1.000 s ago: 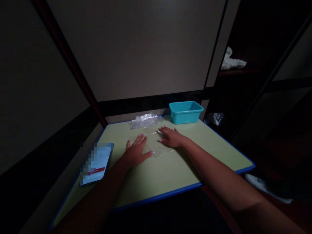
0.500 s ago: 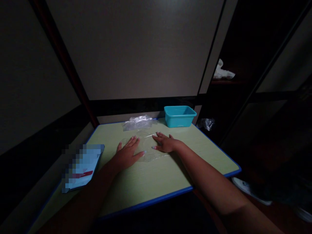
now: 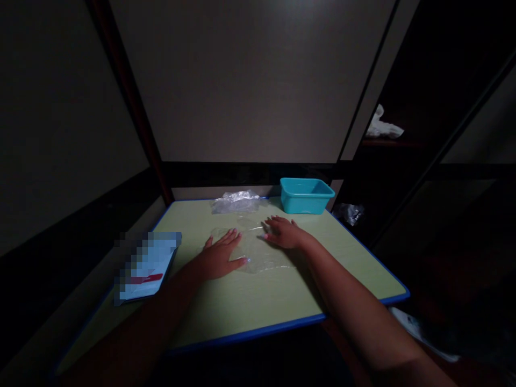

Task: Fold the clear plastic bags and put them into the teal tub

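A clear plastic bag (image 3: pixel 258 252) lies spread out on the pale green table (image 3: pixel 242 312). On its left part rests my left hand (image 3: pixel 220 257), palm down with the fingers spread. My right hand (image 3: pixel 284 233) is over the bag's right part, fingers apart and pointing left; whether it touches the plastic is hard to tell. Behind the hands, a crumpled heap of clear plastic (image 3: pixel 237 202) sits near the table's back edge. Neither hand grips anything.
A turquoise basket (image 3: pixel 306 203) stands at the back right corner. At the left edge lies a partly blurred flat item (image 3: pixel 155 266) with a red mark. White plastic (image 3: pixel 384 129) rests on a shelf at right, and more crumpled plastic (image 3: pixel 351 213) lies beyond the table.
The whole view has shifted, so things appear further right. My right hand looks slightly raised and further from my left hand, which stays flat on the plastic.
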Demonstrator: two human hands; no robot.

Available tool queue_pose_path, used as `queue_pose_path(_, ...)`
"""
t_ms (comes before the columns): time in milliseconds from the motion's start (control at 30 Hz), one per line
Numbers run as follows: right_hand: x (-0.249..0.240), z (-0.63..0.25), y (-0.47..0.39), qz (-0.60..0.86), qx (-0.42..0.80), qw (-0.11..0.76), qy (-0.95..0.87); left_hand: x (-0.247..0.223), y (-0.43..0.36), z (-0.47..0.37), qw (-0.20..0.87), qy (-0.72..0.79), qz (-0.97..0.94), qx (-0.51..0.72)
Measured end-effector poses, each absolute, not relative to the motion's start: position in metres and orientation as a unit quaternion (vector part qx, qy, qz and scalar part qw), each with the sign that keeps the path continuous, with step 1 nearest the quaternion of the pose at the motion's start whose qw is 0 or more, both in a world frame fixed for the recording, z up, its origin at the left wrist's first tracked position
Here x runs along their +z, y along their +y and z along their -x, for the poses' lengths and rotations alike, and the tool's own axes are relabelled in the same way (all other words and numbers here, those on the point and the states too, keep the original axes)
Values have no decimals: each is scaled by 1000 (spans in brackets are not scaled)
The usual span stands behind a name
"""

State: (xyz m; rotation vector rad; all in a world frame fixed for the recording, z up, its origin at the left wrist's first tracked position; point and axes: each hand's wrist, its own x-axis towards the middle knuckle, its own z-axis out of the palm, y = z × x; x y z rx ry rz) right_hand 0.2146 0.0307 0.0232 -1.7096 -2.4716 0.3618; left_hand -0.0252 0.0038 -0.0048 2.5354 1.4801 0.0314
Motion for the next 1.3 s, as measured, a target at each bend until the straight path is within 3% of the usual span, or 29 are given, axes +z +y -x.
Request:
queue_pose_path(233, 16, -222, 44, 571, 93, 88, -811, 2, -6, 25, 127, 474, -871, -5)
queue_pose_path(500, 0, -221, 65, 546, 58, 198, -812, 8, -7, 23, 106, 496, -860, 51)
queue_pose_path(1300, -2, -198, 59, 580, 107, 188, -785, 7, -4, 21, 151, 415, -896, 49)
